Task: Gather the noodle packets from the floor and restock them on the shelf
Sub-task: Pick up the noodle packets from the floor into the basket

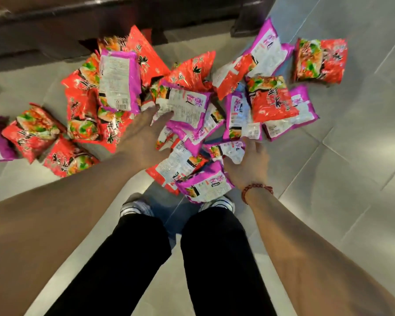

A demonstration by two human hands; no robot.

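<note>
Several red and purple noodle packets lie heaped on the tiled floor in front of my feet. My left hand (pixel 144 135) reaches into the middle of the heap with straight fingers, and its fingertips touch a purple packet (pixel 188 108) lying back side up. My right hand (pixel 249 165), with a red bead bracelet on the wrist, is at the heap's near right side. Its thumb and fingers pinch the edge of a small purple packet (pixel 230 150). Another purple packet (pixel 205 183) lies just by my shoes. A red packet (pixel 320 60) lies apart at the far right.
The dark base of the shelf unit (pixel 100 23) runs along the top of the view, right behind the heap. Grey floor tiles (pixel 351 156) spread out to the right. My legs in black trousers (pixel 214 258) and my striped shoes stand below the packets.
</note>
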